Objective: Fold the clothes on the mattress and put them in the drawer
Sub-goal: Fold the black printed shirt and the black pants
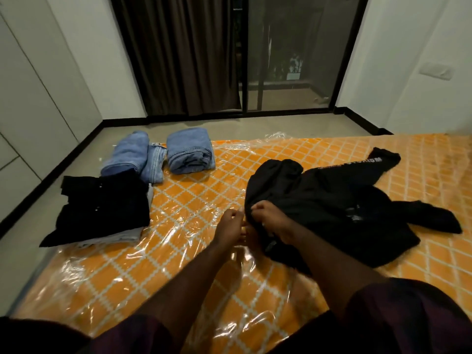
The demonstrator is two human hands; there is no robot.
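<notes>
I see the black hoodie [332, 208] rumpled on the mattress [178, 264], right of centre – right hand [268, 218] pinching its near-left edge, left hand [231, 226] curled beside, grasp unclear – soft, floppy, light, best taken at hem corners

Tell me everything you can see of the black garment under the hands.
The black garment is a soft, long-sleeved top of thick-looking fabric, lying unfolded and rumpled on the plastic-wrapped orange mattress. One sleeve with pale lettering stretches toward the far right; another sticks out to the right. What may be a hood bunches at its far-left end. The right hand grips its left edge; the left hand is curled right beside that edge, contact unclear.
</notes>
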